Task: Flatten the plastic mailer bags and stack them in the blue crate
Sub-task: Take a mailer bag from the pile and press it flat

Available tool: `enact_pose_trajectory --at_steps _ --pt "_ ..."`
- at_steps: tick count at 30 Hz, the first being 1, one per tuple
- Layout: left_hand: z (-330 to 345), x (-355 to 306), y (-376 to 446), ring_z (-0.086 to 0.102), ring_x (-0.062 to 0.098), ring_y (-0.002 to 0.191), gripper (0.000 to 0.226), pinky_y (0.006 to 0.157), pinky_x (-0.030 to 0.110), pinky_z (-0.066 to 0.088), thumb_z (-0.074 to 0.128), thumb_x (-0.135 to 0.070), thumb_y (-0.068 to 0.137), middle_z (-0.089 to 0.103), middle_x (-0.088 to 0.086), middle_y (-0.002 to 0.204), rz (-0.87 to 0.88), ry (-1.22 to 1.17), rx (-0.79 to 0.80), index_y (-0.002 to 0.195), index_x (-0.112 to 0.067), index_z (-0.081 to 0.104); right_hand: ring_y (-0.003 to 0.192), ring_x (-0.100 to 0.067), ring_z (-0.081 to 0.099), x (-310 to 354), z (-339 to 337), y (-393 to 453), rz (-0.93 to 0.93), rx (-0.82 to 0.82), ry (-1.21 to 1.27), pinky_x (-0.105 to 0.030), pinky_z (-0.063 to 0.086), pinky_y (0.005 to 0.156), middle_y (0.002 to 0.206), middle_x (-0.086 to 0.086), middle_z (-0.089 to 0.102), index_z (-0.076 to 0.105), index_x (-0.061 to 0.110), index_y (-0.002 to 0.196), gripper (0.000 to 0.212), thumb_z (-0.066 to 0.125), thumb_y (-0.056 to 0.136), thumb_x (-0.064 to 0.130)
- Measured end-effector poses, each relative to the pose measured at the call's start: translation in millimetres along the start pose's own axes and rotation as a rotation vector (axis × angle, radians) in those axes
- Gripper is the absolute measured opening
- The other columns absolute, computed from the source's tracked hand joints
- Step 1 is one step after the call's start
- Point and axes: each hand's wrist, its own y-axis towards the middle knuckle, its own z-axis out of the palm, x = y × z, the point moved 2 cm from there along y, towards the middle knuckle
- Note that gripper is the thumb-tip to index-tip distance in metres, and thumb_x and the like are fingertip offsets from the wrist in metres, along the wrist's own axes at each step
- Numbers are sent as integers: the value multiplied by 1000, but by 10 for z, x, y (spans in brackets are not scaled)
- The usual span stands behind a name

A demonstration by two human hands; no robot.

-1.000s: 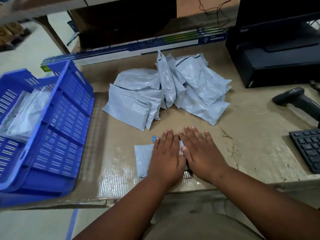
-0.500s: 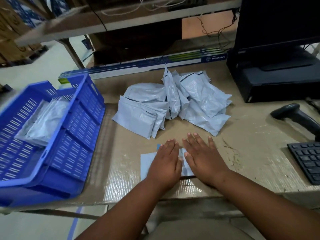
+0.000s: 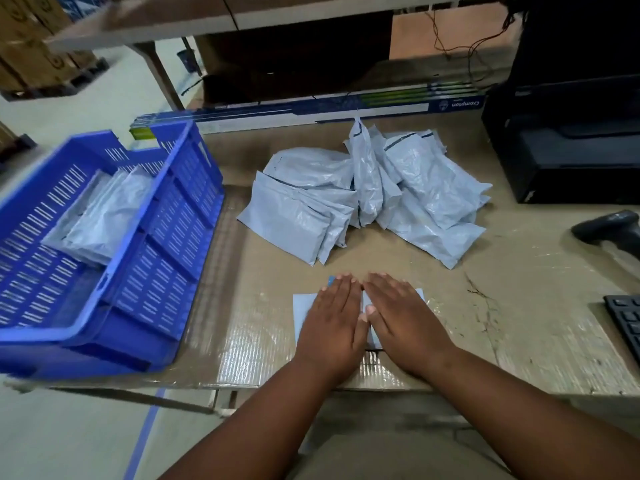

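Observation:
A pale grey mailer bag lies flat on the cardboard-covered table near its front edge. My left hand and my right hand press down on it side by side, fingers straight, covering most of it. Behind them sits a loose pile of several grey mailer bags, some puffed up, one standing on edge. The blue crate stands at the left, overhanging the table's left edge, with flattened bags stacked inside.
A black printer fills the back right. A barcode scanner and a keyboard corner lie at the right edge. A long blue and white box runs along the back. A shelf hangs above.
Both hands stay pressed on the same bag, with the right hand sliding slightly rightward. The camera has tilted up and back, showing more of the shelf and crate.

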Motion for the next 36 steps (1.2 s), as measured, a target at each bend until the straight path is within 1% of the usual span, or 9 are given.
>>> enact_pose_trajectory --at_steps 7,11,17,20,25,27,30,33,36 --pt "-54 150 -109 -8 16 162 76 132 42 2 11 -59 108 -2 6 176 -44 156 73 168 -13 8 160 -16 17 -2 -23 4 6 26 -101 -43 15 131 172 1 27 34 21 163 59 25 108 42" --pt "-98 261 -152 -5 18 162 77 131 44 5 12 -60 108 0 7 176 -68 206 98 168 -12 9 161 -16 12 -2 -29 3 17 32 -123 -44 11 131 174 1 21 28 22 164 63 21 108 48" --pt "-185 413 -220 -6 18 162 80 131 46 6 9 -62 105 -3 4 177 -136 244 138 169 -15 7 163 -19 4 -40 -68 -47 -44 113 -132 -49 6 131 176 1 10 19 28 167 97 31 91 88" --pt "-233 477 -262 -2 19 163 79 130 50 10 13 -62 104 -1 4 177 -173 279 156 168 -16 10 162 -20 3 -72 -119 -77 -95 147 -178 -49 5 131 176 1 8 14 29 167 109 31 84 97" --pt "-434 576 -201 8 28 162 80 128 56 12 9 -58 101 10 9 176 -292 370 143 167 -14 19 161 -20 7 -103 -222 40 -118 130 -173 -46 2 131 175 1 14 16 32 167 100 32 89 91" --pt "-543 508 -156 6 28 162 80 129 53 12 6 -56 100 8 9 176 -288 338 113 167 -14 17 162 -18 2 -104 -304 94 -139 108 -171 -45 -1 131 176 2 9 16 32 168 91 31 95 84" --pt "-658 204 -115 4 22 163 77 131 46 15 16 -58 105 6 6 176 -176 195 25 168 -14 17 162 -17 -4 -128 -429 64 -150 19 -183 -49 5 131 177 2 3 17 28 168 84 28 99 76" --pt "-523 -135 -44 14 26 162 72 129 49 21 31 -53 107 17 10 174 16 128 -5 165 -11 27 162 -19 -13 -199 -402 -69 -123 2 -223 -50 5 131 177 -1 -7 11 27 169 85 26 100 75" --pt "-215 -283 39 1 25 163 74 128 55 15 23 -48 103 2 8 176 67 133 121 168 -15 12 161 -22 -19 -269 -235 -192 -90 74 -228 -52 5 131 175 -2 -20 -3 31 168 83 27 101 70"
